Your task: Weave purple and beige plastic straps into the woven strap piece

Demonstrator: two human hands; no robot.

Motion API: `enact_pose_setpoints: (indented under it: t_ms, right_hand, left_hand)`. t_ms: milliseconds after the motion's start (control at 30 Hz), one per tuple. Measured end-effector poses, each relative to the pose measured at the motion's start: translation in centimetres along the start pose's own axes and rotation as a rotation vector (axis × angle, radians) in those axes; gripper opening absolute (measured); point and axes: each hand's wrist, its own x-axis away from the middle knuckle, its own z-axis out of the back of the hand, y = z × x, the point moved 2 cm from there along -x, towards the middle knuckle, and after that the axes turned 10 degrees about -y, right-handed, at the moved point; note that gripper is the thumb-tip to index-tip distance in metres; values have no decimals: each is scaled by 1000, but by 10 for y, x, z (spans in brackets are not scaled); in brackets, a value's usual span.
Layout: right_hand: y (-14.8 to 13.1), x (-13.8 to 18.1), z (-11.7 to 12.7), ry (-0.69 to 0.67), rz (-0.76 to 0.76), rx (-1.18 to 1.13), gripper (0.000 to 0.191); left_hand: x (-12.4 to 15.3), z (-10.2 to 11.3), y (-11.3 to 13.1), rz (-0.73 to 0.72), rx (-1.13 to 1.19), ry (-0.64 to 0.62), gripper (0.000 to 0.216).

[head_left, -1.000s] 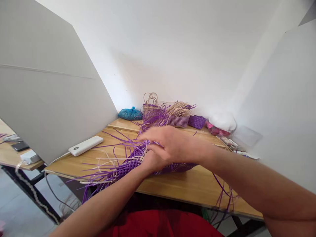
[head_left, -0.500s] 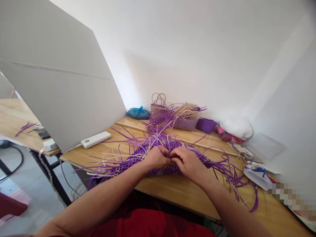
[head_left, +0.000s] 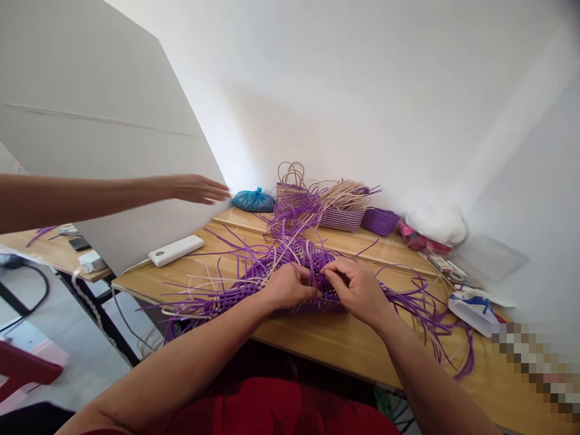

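Head view. Weave (head_left: 251, 281), purple and cream: one, unfinished, lying at the near edge of the desk (head_left: 308, 341), its loose strips (head_left: 417, 305) splayed to both sides and too many to count.

Hands, my own: two. Left (head_left: 290, 287): fingers curled, thumb drawn in, holding the weave at its middle. Right (head_left: 356, 290): thumb and forefinger pinched nearly closed, on a purple strip as far as I can judge.

Changed: half a second ago my fingertips met; now they stand slightly apart, the right a little higher. Also new — another person's hand (head_left: 199, 188), one, come in from the left, fingers loosely extended, beside the blue bag (head_left: 254, 200); whether it touches, I cannot tell. It is well apart from the weave, so my work looks undisturbed.

Behind the weave: purple pile (head_left: 294, 214), one. Baskets, three — handled (head_left: 286, 194), striped (head_left: 342, 220) with cream strands (head_left: 347, 196) over it, plain purple (head_left: 380, 222). Blue bag, one; white bag (head_left: 437, 225), one; pink bundle (head_left: 421, 240), one.

Left side: white power bank (head_left: 176, 250), one.
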Motion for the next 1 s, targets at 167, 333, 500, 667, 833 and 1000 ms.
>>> enact_pose_setpoints:
  t_ms: [167, 333, 500, 667, 833, 1000]
  right_hand:
    - [5, 2, -6, -6, 1, -8, 21]
    - [2, 2, -6, -67, 44, -1, 19]
    - [3, 4, -6, -104, 52, -12, 19]
    - [3, 6, -6, -124, 48, -33, 20]
    - [1, 6, -7, -126, 38, -60, 22]
    - [0, 5, -5, -141, 39, -59, 22]
  left_hand:
    - [0, -1, 1, 21, -38, -11, 28]
    - [0, -1, 1, 38, -19, -19, 29]
    - [2, -1, 1, 68, 4, -35, 31]
    - [2, -2, 2, 86, 10, -18, 28]
    - [1, -3, 0, 79, 13, -10, 28]
    - [1, -3, 1, 61, 24, -6, 27]
